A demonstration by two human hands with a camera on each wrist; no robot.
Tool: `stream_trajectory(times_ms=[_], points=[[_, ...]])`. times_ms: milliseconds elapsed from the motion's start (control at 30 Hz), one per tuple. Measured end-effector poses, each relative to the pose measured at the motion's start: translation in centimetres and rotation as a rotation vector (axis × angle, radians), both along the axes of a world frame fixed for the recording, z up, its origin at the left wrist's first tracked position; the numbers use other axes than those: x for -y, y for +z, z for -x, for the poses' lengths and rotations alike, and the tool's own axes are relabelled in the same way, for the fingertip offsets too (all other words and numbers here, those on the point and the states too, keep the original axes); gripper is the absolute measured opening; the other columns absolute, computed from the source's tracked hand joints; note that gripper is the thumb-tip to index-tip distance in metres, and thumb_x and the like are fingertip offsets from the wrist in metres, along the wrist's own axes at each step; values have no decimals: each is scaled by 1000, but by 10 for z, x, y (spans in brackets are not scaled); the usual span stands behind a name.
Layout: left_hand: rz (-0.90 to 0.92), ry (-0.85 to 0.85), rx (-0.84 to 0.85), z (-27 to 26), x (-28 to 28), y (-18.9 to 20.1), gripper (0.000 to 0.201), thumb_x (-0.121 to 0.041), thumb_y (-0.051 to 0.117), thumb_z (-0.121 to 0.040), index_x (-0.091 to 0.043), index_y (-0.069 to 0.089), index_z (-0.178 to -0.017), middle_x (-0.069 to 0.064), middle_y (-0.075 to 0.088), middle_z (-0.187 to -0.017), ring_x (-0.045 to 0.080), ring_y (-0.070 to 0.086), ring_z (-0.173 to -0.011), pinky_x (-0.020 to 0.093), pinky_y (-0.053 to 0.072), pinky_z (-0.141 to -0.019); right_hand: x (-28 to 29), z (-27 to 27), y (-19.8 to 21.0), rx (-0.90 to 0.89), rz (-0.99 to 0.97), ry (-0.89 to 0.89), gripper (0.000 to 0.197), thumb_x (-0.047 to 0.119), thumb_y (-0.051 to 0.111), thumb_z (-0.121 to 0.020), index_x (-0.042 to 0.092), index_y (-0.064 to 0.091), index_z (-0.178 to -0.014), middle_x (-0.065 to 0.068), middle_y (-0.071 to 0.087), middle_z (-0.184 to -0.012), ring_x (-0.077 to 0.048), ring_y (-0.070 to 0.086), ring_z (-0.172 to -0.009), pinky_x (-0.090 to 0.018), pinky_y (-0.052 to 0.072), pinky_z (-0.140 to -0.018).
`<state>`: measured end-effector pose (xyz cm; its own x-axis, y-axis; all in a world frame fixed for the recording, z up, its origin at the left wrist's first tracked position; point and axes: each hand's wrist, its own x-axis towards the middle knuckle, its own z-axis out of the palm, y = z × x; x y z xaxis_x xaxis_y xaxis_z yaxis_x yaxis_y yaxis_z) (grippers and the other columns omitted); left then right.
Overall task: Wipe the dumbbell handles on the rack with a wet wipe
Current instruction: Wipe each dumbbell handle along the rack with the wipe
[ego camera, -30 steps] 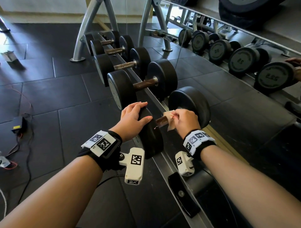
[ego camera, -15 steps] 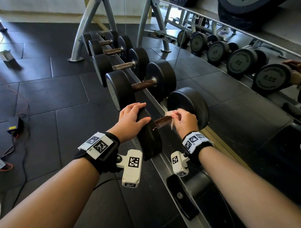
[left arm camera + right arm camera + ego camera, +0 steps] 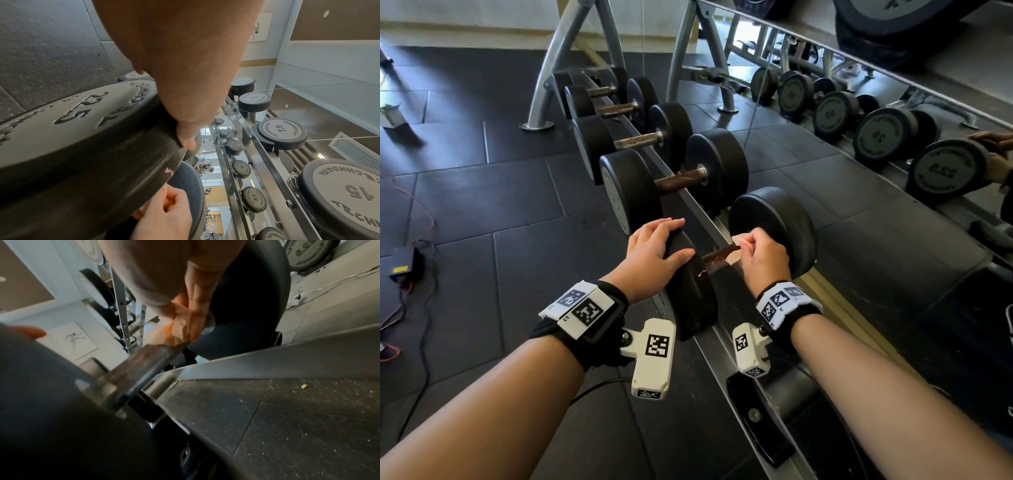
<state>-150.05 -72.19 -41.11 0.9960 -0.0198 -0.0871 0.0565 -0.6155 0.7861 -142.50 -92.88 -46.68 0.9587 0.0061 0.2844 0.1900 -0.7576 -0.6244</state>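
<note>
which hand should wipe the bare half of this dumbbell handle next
Right. The right hand already grips the wet wipe wrapped on the handle, beside the bare stretch. The left hand rests over the near weight head, steadying the dumbbell, and holds no wipe.

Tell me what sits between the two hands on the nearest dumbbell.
In the head view, a bare stretch of the rusty handle lies between the left hand on the near weight head and the right hand holding the wipe.
</note>
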Motion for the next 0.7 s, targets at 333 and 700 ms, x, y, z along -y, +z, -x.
stream_trajectory(times_ms=[333,700], points=[[11,3,-2,1,0,0,60,-37,54,-98,-36,27,-151,-7,20,-157,22,7,-147,48,14,-119,4,10,-7,-62,-91,211,8,23,54,-100,22,60,-95,10,63,-88,0,62,-80,-12,44,-67],[5,1,9,0,0,-1,59,-38,55,-98,-37,29,-151,-7,20,-156,22,7,-146,46,14,-119,-14,24,-19,-102,-213,459,21,15,60,-96,35,62,-88,17,67,-91,6,64,-87,-9,49,-77]])
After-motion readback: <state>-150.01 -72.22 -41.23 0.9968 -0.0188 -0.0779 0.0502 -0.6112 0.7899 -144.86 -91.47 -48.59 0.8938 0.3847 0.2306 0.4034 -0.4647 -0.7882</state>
